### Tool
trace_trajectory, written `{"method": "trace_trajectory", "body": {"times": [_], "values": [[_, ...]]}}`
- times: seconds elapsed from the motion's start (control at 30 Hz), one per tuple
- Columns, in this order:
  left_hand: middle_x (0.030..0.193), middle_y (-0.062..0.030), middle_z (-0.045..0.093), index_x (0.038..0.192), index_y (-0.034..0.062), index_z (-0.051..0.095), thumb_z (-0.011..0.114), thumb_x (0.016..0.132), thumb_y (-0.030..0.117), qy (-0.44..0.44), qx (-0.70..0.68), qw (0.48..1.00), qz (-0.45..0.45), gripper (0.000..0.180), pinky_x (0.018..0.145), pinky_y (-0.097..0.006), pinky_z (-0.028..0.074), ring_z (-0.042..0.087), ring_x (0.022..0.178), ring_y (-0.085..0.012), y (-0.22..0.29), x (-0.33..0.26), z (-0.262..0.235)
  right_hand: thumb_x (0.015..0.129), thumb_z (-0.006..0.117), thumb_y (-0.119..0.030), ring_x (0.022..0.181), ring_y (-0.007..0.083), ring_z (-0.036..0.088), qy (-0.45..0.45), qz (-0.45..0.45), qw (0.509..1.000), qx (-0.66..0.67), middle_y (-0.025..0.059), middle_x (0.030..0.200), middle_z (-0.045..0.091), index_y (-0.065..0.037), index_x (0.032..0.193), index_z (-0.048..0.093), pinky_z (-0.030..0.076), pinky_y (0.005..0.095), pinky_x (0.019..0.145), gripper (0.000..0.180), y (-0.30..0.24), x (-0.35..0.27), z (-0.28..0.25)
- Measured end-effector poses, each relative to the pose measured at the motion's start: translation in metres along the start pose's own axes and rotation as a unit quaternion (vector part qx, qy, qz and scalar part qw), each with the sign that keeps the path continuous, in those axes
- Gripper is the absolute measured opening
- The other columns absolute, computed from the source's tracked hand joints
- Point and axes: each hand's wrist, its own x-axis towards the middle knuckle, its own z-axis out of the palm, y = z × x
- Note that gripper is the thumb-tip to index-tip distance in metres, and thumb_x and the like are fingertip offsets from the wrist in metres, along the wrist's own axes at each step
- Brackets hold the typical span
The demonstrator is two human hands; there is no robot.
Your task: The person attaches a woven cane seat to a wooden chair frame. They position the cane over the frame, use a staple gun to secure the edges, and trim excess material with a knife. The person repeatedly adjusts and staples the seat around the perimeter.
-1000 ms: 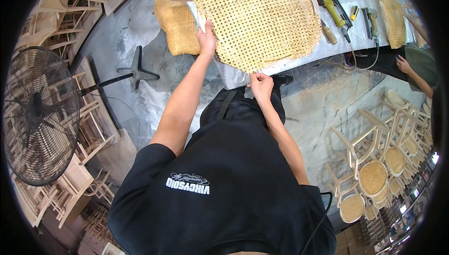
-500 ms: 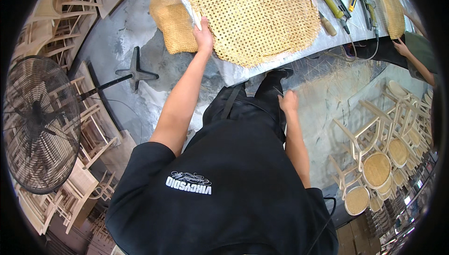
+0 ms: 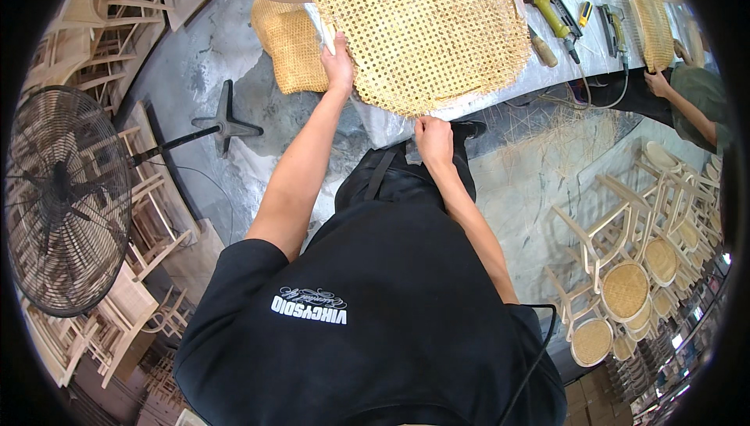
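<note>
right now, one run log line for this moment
left hand: on left edge of woven cane sheet | right hand: at sheet's near edge | sheet: flat on worktable

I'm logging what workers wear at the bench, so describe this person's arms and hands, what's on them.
Both forearms are bare, and the left hand and right hand wear no gloves, and no watch or bands show. Short black sleeves end above the elbows, part of a black T-shirt with a small white printed logo. A thin black cable runs by the right upper arm.
</note>
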Motion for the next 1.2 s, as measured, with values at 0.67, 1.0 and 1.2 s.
{"method": "trace_trajectory", "body": {"times": [0.67, 1.0, 1.2], "values": [[0.099, -0.0069, 0.065, 0.113, -0.0058, 0.061, 0.056, 0.102, 0.035, -0.009, -0.001, 1.0, 0.002, 0.042, 0.079, -0.03, 0.047, 0.056, 0.087, -0.0131, -0.002, 0.006, 0.001, 0.082, 0.07, -0.034, 0.105, 0.0425, 0.065, -0.086, 0.309, 0.944, -0.083, 0.0302, 0.1, 0.069, 0.005, 0.095, 0.072, 0.05, 0.0497, 0.093, 0.041, 0.116, -0.02, -0.04], [0.114, -0.0074, 0.065, 0.127, -0.0042, 0.057, 0.054, 0.103, 0.036, -0.027, 0.019, 0.999, -0.039, 0.047, 0.088, -0.03, 0.048, 0.059, 0.099, -0.0138, 0.002, 0.004, -0.002, 0.09, 0.066, -0.016, 0.067, 0.0123, 0.065, -0.01, 0.177, 0.903, 0.392, 0.009, 0.078, 0.071, 0.005, 0.101, 0.073, 0.049, 0.0278, 0.061, 0.024, 0.039, 0.01, 0.012], [0.111, -0.0059, 0.065, 0.126, -0.0027, 0.058, 0.055, 0.103, 0.034, -0.021, 0.008, 0.999, -0.033, 0.044, 0.086, -0.029, 0.048, 0.059, 0.096, -0.0131, -0.001, 0.004, -0.004, 0.094, 0.063, -0.009, 0.077, 0.0107, 0.065, -0.036, 0.281, 0.775, 0.565, 0.0074, 0.086, 0.071, 0.01, 0.11, 0.067, 0.046, 0.0238, 0.06, 0.025, 0.022, 0.006, 0.003]]}}
